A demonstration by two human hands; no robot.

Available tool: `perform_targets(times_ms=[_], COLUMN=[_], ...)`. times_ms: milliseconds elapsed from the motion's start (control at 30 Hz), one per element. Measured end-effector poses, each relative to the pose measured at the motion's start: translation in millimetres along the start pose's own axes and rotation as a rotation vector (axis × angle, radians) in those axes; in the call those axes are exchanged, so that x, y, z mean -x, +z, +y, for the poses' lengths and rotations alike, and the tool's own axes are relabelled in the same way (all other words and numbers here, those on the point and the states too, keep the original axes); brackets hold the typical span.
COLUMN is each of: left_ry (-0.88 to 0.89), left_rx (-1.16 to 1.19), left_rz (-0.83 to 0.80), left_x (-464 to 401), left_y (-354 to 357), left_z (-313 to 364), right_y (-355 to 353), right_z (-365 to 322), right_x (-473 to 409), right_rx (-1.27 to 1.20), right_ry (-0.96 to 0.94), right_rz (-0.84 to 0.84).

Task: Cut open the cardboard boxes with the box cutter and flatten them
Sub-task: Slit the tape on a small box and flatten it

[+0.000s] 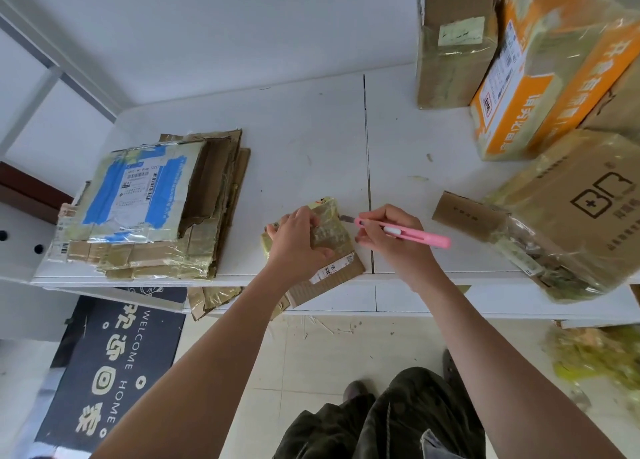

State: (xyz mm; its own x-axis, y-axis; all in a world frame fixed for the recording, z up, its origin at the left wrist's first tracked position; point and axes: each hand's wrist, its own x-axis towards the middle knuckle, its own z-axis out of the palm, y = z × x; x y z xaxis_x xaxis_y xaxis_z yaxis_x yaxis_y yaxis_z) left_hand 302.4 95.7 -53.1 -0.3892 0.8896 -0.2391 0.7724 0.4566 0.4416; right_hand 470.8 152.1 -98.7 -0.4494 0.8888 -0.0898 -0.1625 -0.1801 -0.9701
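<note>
**Small box pinned at table edge, cutter blade at its right side**

Left hand (297, 237) lies on top of the small taped box (323, 240), fingers curled over its far and right edges, gripping it and holding it down. Right hand (388, 231) grips the pink box cutter (403, 231) like a pen, fingers wrapped round the handle. Blade is out and points left, tip at or just beside the box's upper right edge; actual contact can't be confirmed.

The box sits at the near edge of the white table (311, 140), partly overhanging it, with a barcode label on the near flap.

Left of the hands: stack of flattened boxes (152, 209), top sheet carrying blue tape and a shipping label, well apart from the small box.

Right of the hands: large brown box (571, 216) wrapped in yellowish tape, one flap open toward the cutter, near the right hand but not touching it. Behind it an orange-and-white box (540, 77), and a plain brown box (453, 50) standing at the back.

Tape scraps (420, 178) on the table between the seam and the large box.

Under the table: cardboard scraps (211, 297) at the edge, dark WELCOME HOME mat (110, 372) on the tile floor.
</note>
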Motion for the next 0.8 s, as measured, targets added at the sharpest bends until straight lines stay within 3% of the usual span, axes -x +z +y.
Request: perform_targets(times_ms=[667, 800], left_ry=[0.001, 0.01], left_rx=[-0.024, -0.024], left_rz=[-0.043, -0.055], left_x=[-0.8, -0.7], left_y=[-1.2, -4.8], left_z=[-0.9, -0.1], right_y=[-18.2, -16.7], right_z=[-0.1, -0.9], right_x=[14.2, 12.5], right_rx=[0.089, -0.094], right_ry=[0.074, 0.143], right_rz=[-0.106, -0.009])
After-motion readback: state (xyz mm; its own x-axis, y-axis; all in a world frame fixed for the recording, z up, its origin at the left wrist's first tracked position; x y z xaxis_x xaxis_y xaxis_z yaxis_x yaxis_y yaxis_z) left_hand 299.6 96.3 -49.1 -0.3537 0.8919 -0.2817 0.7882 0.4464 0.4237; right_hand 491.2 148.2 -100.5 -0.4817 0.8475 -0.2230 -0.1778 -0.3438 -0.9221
